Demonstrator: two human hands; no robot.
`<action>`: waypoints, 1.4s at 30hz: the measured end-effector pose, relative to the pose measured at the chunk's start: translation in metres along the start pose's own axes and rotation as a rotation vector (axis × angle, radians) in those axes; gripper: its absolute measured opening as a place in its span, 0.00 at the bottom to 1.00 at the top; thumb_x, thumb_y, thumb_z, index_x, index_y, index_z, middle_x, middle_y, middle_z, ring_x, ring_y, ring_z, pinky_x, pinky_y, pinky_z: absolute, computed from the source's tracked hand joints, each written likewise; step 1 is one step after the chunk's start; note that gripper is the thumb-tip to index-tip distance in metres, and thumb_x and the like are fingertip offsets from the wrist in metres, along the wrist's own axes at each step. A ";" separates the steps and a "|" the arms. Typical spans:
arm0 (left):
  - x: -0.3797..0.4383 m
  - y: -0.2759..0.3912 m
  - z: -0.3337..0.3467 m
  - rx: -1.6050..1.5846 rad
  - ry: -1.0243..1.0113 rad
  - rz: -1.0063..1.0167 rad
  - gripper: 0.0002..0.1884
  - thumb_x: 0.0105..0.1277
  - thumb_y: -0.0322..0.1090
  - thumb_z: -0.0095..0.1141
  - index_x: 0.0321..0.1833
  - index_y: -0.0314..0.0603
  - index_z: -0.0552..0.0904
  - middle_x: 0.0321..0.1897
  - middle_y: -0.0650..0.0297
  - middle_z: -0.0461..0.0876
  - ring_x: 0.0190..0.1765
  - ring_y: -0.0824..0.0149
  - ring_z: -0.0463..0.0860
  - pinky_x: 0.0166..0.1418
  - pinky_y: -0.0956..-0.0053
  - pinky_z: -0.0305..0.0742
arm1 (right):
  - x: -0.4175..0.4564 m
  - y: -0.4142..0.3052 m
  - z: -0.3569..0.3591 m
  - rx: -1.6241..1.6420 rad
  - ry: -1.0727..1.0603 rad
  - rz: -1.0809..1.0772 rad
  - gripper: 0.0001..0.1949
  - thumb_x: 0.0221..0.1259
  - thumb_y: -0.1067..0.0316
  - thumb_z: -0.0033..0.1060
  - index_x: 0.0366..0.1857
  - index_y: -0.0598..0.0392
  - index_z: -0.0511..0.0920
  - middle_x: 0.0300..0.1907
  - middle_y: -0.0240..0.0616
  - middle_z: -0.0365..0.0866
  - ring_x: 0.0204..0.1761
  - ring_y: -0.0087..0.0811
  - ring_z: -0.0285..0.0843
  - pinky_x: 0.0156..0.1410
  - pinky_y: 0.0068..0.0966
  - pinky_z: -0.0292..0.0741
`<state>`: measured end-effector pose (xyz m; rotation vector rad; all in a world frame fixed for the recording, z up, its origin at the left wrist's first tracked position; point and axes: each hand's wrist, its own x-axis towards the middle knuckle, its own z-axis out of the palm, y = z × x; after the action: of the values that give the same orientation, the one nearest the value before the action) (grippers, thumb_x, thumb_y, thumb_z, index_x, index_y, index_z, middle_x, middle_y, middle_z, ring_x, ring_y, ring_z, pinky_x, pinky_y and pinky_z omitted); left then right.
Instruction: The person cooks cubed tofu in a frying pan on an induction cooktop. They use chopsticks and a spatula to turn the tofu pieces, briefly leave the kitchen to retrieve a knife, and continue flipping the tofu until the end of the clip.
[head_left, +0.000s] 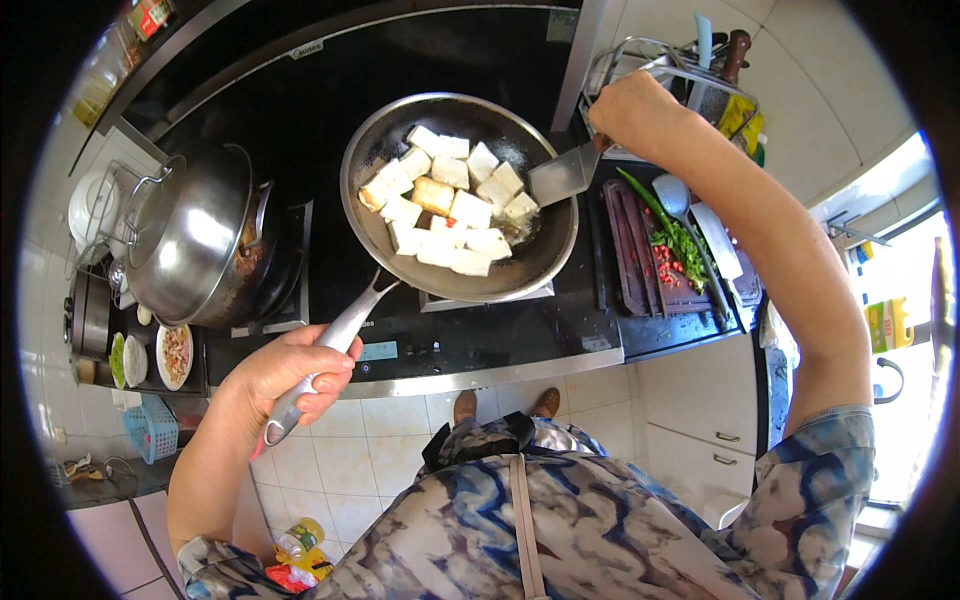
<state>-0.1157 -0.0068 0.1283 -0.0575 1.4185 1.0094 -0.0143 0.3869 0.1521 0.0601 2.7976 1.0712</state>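
A frying pan (547, 247) rests over the hob, its grey handle (352, 319) pointing towards me on the left. My left hand (304, 367) is wrapped around that handle. White tofu blocks (450, 171) fill much of the pan; a few have browned faces, and one browned block (433, 195) sits near the middle. Some oil (517, 225) shows bubbling beside the blocks at the right. My right hand (634, 109) grips the brown handle of a metal spatula (562, 176). Its flat blade reaches over the pan's right rim, close to the tofu.
A wok (274, 277) under a domed metal lid (187, 240) stands left. At right, a chopping board (622, 247) bears a green chilli (645, 196), chopped greens (686, 259), red chilli pieces (670, 271), a ladle (694, 232) and a cleaver (718, 244). Behind is a knife rack (705, 75).
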 end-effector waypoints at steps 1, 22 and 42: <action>0.000 0.000 0.000 0.001 -0.001 0.001 0.09 0.61 0.29 0.56 0.43 0.40 0.73 0.16 0.69 0.68 0.11 0.76 0.64 0.12 0.79 0.58 | 0.000 0.002 0.002 0.018 0.027 -0.020 0.08 0.51 0.58 0.64 0.23 0.49 0.86 0.26 0.38 0.84 0.32 0.37 0.85 0.34 0.30 0.78; 0.002 0.002 0.001 0.026 0.011 -0.006 0.08 0.62 0.29 0.54 0.42 0.42 0.72 0.15 0.68 0.67 0.10 0.75 0.64 0.11 0.76 0.57 | -0.008 0.007 0.006 0.159 -0.153 -0.032 0.13 0.45 0.54 0.71 0.28 0.53 0.86 0.29 0.42 0.85 0.36 0.40 0.85 0.37 0.35 0.80; 0.000 0.004 0.006 0.004 -0.004 0.002 0.10 0.61 0.29 0.55 0.43 0.40 0.72 0.16 0.69 0.66 0.11 0.76 0.64 0.13 0.79 0.57 | -0.045 -0.061 -0.049 0.267 -0.073 -0.152 0.05 0.50 0.73 0.56 0.22 0.55 0.82 0.26 0.38 0.84 0.34 0.36 0.85 0.36 0.30 0.80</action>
<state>-0.1130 -0.0013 0.1320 -0.0512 1.4169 1.0084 0.0234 0.3052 0.1530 -0.0810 2.8064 0.6451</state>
